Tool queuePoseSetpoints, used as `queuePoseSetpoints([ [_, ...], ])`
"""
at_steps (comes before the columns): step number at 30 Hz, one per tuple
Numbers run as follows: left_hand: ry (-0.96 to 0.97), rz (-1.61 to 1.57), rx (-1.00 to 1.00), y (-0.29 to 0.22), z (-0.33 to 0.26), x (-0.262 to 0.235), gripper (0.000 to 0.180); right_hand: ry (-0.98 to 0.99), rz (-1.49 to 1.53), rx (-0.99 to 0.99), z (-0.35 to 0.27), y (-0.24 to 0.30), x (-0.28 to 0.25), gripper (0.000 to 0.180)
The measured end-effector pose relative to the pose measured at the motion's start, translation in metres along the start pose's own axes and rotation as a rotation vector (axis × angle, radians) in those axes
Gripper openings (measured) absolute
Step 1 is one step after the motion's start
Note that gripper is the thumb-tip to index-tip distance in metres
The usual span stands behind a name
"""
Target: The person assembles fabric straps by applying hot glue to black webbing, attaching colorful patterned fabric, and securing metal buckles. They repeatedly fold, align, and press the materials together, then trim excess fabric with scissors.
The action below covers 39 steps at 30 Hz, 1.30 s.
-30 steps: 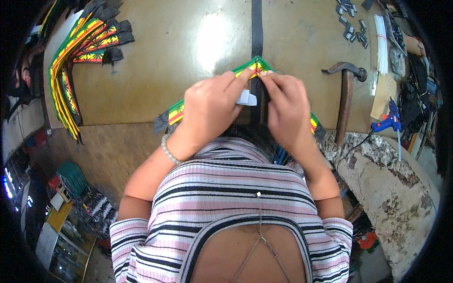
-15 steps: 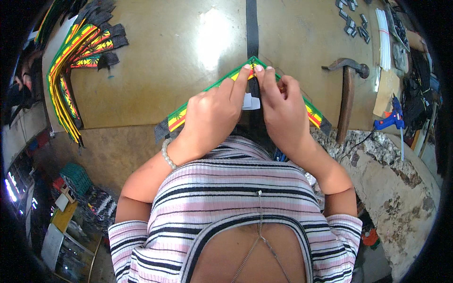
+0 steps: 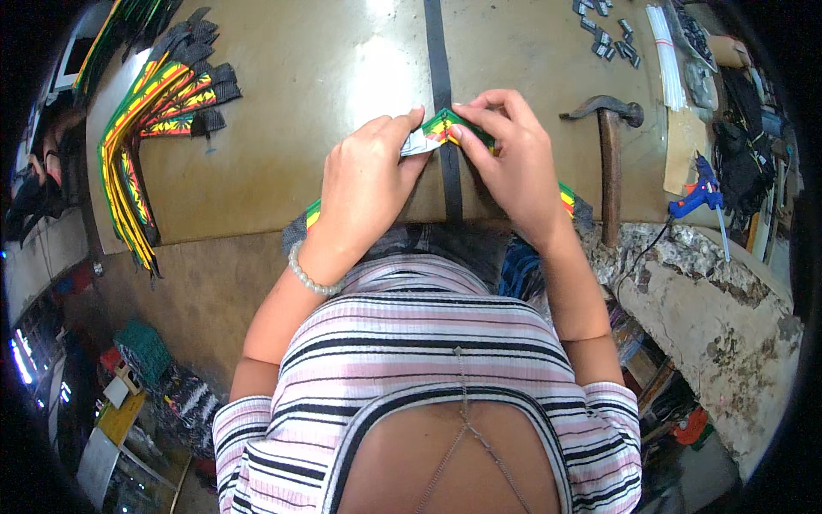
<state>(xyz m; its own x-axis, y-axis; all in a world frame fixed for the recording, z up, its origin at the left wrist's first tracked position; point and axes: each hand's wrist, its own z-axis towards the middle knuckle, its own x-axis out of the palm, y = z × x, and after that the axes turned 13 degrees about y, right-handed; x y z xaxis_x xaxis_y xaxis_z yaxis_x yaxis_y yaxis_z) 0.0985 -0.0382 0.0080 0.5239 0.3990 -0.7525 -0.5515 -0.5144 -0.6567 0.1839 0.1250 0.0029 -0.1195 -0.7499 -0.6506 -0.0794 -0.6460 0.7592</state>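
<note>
A folded strap (image 3: pixel 439 125) in green, yellow and red bends to a peak in front of me. Its black mesh ends show beyond my wrists. My left hand (image 3: pixel 368 180) is closed on a small white piece (image 3: pixel 417 143), paper-like or a label, held against the strap just left of the peak. With thumb and fingers, my right hand (image 3: pixel 516 163) pinches the strap right of the peak. Both palms hide much of the strap. A black band (image 3: pixel 438 51) runs along the table beneath the peak.
Similar straps (image 3: pixel 141 111) lie in a bundle at the left. A hammer (image 3: pixel 610 163) rests at the right, with a blue glue gun (image 3: pixel 698 193) and white sticks (image 3: pixel 665 56) farther right. Several small dark buckle-like pieces (image 3: pixel 604 38) lie at the far right of the table (image 3: pixel 265 154).
The white piece has come up from below the peak into my left hand, against the strap. My right hand has shifted from the peak to a pinch on its right side.
</note>
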Motion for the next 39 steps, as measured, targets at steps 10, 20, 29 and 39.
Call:
queuePoseSetpoints([
  [10,0.223,-0.214,-0.118,-0.002,0.011,-0.017,0.02,0.104,0.158,0.127,0.007,0.007,-0.013,0.016],
  [20,0.34,-0.31,-0.061,0.008,0.025,-0.025,0.029,0.185,0.188,0.131,0.006,0.015,-0.02,0.018],
  [29,0.249,-0.148,0.086,0.019,0.076,-0.026,0.03,-0.045,-0.261,-0.325,0.005,0.009,-0.014,0.015],
  [39,-0.184,0.023,0.072,0.06,0.108,-0.06,0.037,0.135,0.036,-0.332,-0.034,0.061,-0.037,0.015],
])
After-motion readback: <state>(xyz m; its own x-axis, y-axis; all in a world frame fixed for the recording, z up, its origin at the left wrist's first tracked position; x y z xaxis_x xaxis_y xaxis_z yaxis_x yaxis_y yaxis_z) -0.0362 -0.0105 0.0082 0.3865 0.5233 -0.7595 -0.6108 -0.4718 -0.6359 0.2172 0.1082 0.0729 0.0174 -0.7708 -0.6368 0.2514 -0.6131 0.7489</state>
